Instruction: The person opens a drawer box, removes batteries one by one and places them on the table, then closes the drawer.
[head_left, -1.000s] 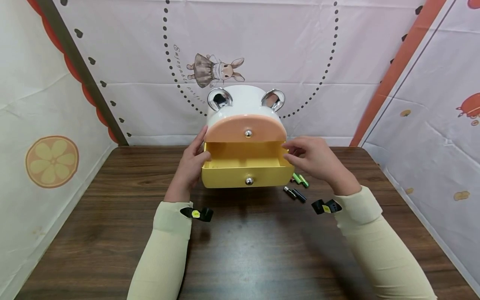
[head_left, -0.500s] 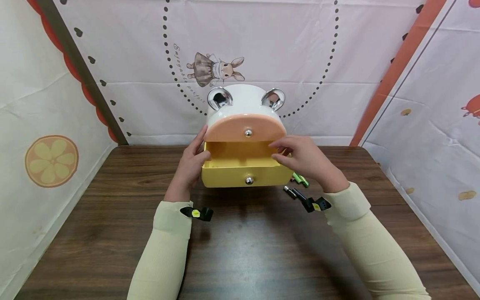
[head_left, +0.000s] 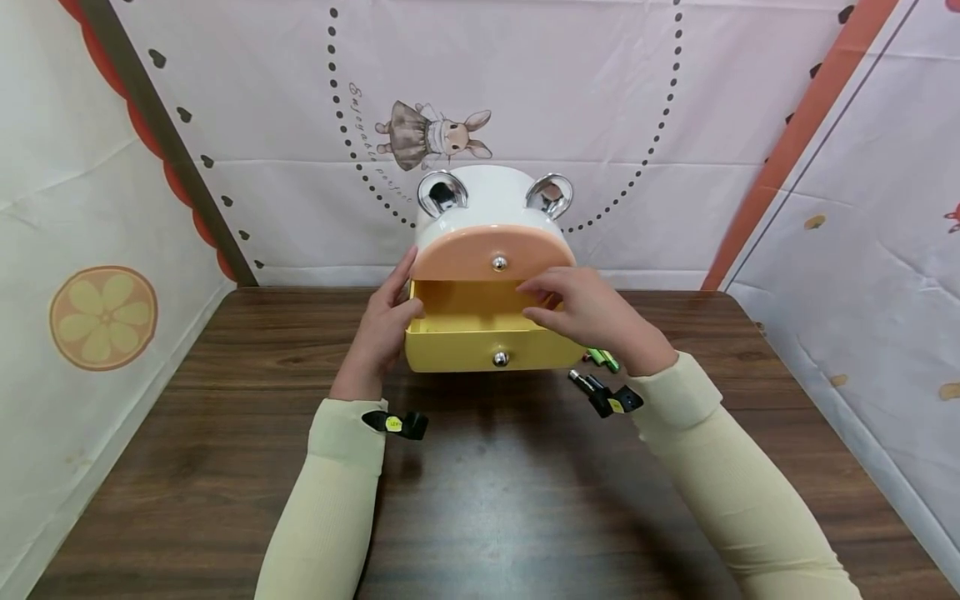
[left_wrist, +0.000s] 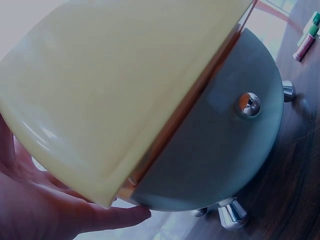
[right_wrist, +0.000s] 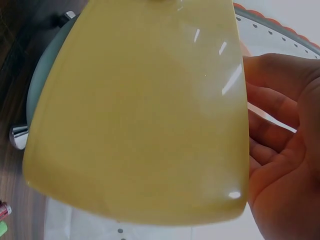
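Observation:
A small white cabinet [head_left: 491, 193] with two silver ears stands at the back of the table. Its yellow middle drawer [head_left: 450, 353] is pulled out, and its peach upper drawer [head_left: 465, 257] is closed. My left hand [head_left: 378, 333] rests along the cabinet's left side, index finger straight, thumb at the drawer's edge. Over the right part of the yellow drawer is my right hand [head_left: 596, 315], fingers loosely bent and thumb apart, with nothing visible between them. A blue-green lower drawer [left_wrist: 215, 135] shows closed in the left wrist view.
Green battery-like cylinders [head_left: 604, 359] lie right of the cabinet, with dark ones [head_left: 581, 381] nearer, partly hidden by the right wrist's camera. Silver feet [left_wrist: 233, 214] hold the cabinet above the dark wooden table [head_left: 480, 500]. A printed cloth wall [head_left: 600, 92] stands close behind.
My right hand has moved left, from the yellow drawer's right edge to over its inside. The left hand and the drawer have stayed in place.

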